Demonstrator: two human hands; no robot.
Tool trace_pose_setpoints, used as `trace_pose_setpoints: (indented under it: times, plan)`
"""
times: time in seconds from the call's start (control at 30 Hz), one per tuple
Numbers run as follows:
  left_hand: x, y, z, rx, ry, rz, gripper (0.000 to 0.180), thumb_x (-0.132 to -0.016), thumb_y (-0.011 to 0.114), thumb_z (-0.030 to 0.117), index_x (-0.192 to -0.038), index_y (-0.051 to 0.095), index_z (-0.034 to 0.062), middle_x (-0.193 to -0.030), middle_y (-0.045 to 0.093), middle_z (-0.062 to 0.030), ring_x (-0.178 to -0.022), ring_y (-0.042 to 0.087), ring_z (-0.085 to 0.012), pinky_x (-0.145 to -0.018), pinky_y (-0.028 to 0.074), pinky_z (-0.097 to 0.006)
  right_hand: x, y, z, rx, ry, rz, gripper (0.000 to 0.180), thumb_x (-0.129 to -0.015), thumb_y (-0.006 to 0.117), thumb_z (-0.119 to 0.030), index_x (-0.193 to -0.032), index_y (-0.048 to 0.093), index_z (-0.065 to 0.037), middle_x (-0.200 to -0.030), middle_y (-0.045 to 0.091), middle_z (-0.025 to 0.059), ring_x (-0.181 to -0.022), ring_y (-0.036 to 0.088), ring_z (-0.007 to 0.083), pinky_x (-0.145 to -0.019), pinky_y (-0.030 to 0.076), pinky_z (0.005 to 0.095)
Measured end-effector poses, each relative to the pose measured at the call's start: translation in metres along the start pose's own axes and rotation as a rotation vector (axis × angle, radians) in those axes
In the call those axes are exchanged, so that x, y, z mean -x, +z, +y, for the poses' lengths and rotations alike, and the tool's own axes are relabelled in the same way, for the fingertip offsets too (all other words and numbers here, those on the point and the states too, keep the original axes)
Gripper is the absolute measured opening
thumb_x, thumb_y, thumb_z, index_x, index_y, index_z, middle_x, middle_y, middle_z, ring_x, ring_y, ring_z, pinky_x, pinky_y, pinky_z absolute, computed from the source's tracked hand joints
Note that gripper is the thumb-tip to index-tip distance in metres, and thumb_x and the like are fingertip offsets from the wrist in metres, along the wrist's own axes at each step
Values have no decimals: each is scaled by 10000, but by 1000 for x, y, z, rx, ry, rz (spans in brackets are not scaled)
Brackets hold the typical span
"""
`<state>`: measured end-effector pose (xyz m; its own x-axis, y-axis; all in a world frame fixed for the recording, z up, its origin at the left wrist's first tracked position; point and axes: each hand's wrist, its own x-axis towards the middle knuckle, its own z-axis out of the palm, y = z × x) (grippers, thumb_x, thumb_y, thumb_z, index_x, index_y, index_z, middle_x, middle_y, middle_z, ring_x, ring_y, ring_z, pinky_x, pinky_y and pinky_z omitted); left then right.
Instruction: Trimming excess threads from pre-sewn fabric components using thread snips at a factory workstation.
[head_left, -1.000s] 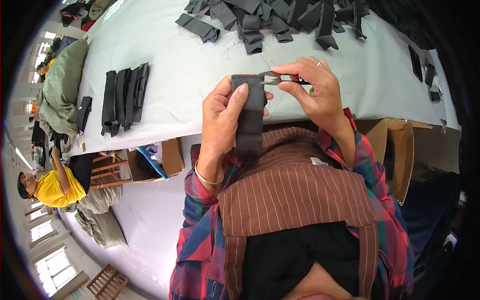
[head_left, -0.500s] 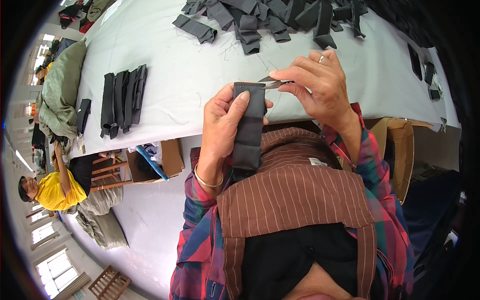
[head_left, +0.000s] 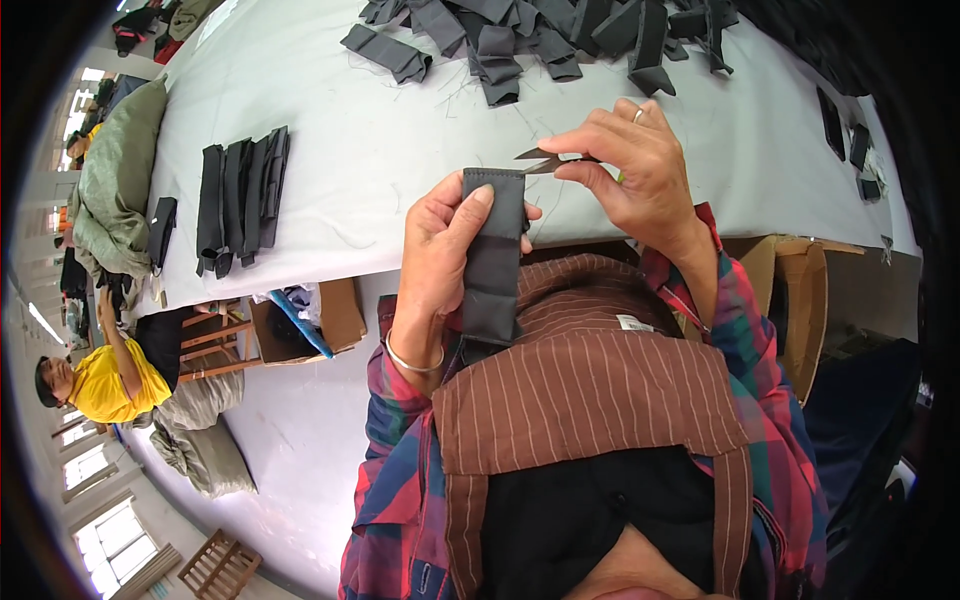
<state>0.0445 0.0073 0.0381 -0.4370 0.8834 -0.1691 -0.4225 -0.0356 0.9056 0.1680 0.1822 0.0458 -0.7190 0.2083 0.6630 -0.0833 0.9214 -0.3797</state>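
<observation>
My left hand (head_left: 437,240) is pinching a dark strip (head_left: 495,260) over the table (head_left: 340,180) edge, my right hand (head_left: 645,170) is gripping snips (head_left: 562,159), 2 blades parted, by its stitched end, and the neat row (head_left: 235,200) is seemingly lying finished, the loose heap (head_left: 497,70) probably remaining.

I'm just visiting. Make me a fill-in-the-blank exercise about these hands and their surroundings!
1. The left hand holds a dark fabric strip, pressing its ____ on the front.
2. The right hand holds small snips.  On one finger is a ____.
3. A bangle circles the ____ wrist.
4. The pinstriped apron is ____.

Missing words: thumb; ring; left; brown.
</observation>
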Motion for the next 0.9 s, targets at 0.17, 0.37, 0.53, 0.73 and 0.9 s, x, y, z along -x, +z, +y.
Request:
trace_pose_setpoints:
  times: [0.17,0.37,0.53,0.73,0.9]
  plan:
    - [0,0,1,-5,-23,1,230,-967,469,165,-1056,550,-32,-866,674,-174,-630,645,-158,-561,527,-241,-2,0,3,71,-93,11,188,-704,745,-197,-882,684,-198,-651,528,-61,-584,409,156,-609,267,297]
    - [1,-1,0,10,-39,-3,233,-967,469,165,-1055,551,-35,-867,674,-170,-635,644,-156,-572,529,-243,5,13,7,-288,112,-122,195,-730,736,-150,-921,694,-146,-720,593,-21,-659,503,144,-656,367,283]
    - [1,1,-1,37,-36,3,240,-963,472,165,-1071,551,-34,-880,672,-174,-637,644,-159,-573,529,-245,16,29,-2,-904,510,-12,180,-778,703,-82,-958,700,-92,-819,643,41,-745,557,124,-732,456,249]
    - [-2,-4,-6,58,-9,88,234,-963,473,164,-1067,548,-32,-889,671,-180,-648,651,-164,-571,537,-249,13,17,-8,-280,272,1,179,-745,724,-126,-922,693,-128,-770,638,-4,-685,549,147,-658,398,272]
    - [-2,-3,-8,67,13,78,228,-963,471,162,-1059,546,-31,-892,670,-185,-653,654,-165,-572,541,-248,14,23,-16,-52,149,79,161,-729,732,-176,-877,672,-156,-683,580,-34,-615,491,167,-592,330,304]
